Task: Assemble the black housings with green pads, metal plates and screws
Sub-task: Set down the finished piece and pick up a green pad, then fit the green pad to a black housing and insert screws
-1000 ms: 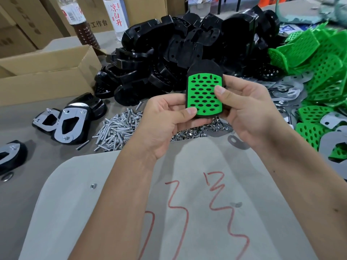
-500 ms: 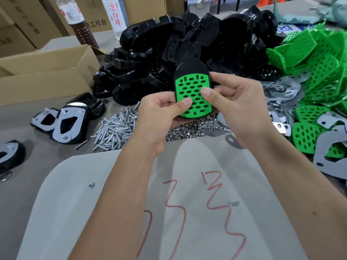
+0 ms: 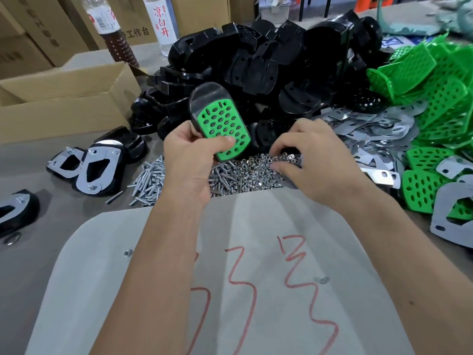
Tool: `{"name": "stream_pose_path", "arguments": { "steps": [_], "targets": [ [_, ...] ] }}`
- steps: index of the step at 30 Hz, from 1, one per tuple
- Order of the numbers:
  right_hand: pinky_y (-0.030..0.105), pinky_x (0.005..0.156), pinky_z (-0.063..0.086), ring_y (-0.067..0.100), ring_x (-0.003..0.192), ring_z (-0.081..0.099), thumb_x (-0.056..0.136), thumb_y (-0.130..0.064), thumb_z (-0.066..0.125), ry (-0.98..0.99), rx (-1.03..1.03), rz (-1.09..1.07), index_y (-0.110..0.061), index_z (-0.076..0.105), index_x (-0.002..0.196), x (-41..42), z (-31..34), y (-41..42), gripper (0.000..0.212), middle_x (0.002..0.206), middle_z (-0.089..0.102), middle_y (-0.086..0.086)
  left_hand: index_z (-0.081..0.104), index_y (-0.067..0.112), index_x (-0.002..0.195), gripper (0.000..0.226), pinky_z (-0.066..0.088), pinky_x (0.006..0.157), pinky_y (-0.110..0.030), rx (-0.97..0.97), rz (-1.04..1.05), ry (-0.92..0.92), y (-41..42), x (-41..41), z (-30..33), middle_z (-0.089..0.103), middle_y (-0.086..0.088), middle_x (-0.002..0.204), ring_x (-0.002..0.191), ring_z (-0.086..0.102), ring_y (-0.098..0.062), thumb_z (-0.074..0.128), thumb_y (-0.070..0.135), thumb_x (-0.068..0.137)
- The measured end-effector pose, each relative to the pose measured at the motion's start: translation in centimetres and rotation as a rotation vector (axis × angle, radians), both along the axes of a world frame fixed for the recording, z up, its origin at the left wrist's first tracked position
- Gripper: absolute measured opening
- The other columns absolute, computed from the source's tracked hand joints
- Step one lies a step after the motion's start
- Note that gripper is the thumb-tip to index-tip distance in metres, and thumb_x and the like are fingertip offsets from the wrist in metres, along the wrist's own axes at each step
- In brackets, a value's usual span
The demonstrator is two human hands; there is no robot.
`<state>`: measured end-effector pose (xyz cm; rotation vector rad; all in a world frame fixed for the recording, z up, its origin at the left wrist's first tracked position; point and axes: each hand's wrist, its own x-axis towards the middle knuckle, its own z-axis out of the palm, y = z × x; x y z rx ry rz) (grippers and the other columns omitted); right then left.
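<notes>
My left hand (image 3: pixel 189 162) grips a black housing (image 3: pixel 207 94) with a green perforated pad (image 3: pixel 222 124) fitted on its face, tilted up above the table. My right hand (image 3: pixel 314 160) is lowered onto the pile of small nuts (image 3: pixel 256 172), with curled fingertips among them and a metal plate just under the hand. Whether it pinches anything is hidden. Loose screws (image 3: pixel 148 180) lie left of the nuts. Behind are a heap of black housings (image 3: pixel 268 60), flat metal plates (image 3: pixel 371 131) and green pads (image 3: pixel 440 98).
Finished housings with metal plates (image 3: pixel 97 165) lie at the left, and another (image 3: pixel 15 213) sits at the left edge. An open cardboard box (image 3: pixel 64 98) and two bottles (image 3: pixel 112 29) stand at the back left. A grey mat with red marks (image 3: pixel 256 278) covers the near table.
My right hand has let go of the padded housing and dropped onto the nut pile. My left hand alone now holds the housing, tilted leftward.
</notes>
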<state>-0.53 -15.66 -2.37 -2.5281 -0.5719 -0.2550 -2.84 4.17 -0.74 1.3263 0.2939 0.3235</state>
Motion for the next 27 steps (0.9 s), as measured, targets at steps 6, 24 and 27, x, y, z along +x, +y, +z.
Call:
{"name": "stream_pose_path", "arguments": {
  "steps": [6, 24, 27],
  "targets": [
    [0.028, 0.085, 0.033, 0.02, 0.102, 0.046, 0.091, -0.026, 0.08, -0.034, 0.05, -0.019, -0.024, 0.079, 0.091, -0.3, 0.0, 0.4, 0.002, 0.096, 0.056, -0.005, 0.059, 0.003, 0.101, 0.027, 0.064, 0.087, -0.044, -0.14, 0.026, 0.047, 0.4, 0.2, 0.3, 0.077, -0.015, 0.102, 0.097, 0.078, -0.031, 0.067, -0.016, 0.083],
    [0.04, 0.094, 0.046, 0.023, 0.109, 0.039, 0.097, -0.029, 0.066, -0.089, -0.175, 0.078, -0.016, 0.071, 0.105, -2.9, 0.3, 6.4, 0.016, 0.11, 0.05, -0.001, 0.057, 0.016, 0.094, 0.016, 0.058, 0.09, -0.062, -0.074, 0.147, 0.047, 0.9, -0.1, 0.9, 0.072, -0.008, 0.098, 0.096, 0.073, -0.03, 0.066, 0.003, 0.091],
    [0.042, 0.093, 0.047, 0.025, 0.11, 0.04, 0.096, -0.018, 0.062, -0.099, -0.224, 0.092, -0.017, 0.066, 0.103, -3.1, 0.4, 6.9, 0.009, 0.111, 0.048, -0.001, 0.055, 0.016, 0.09, 0.017, 0.055, 0.092, -0.066, -0.053, 0.184, 0.032, 0.9, 0.0, 1.0, 0.068, -0.011, 0.1, 0.095, 0.069, -0.03, 0.065, 0.003, 0.092]
  ]
}}
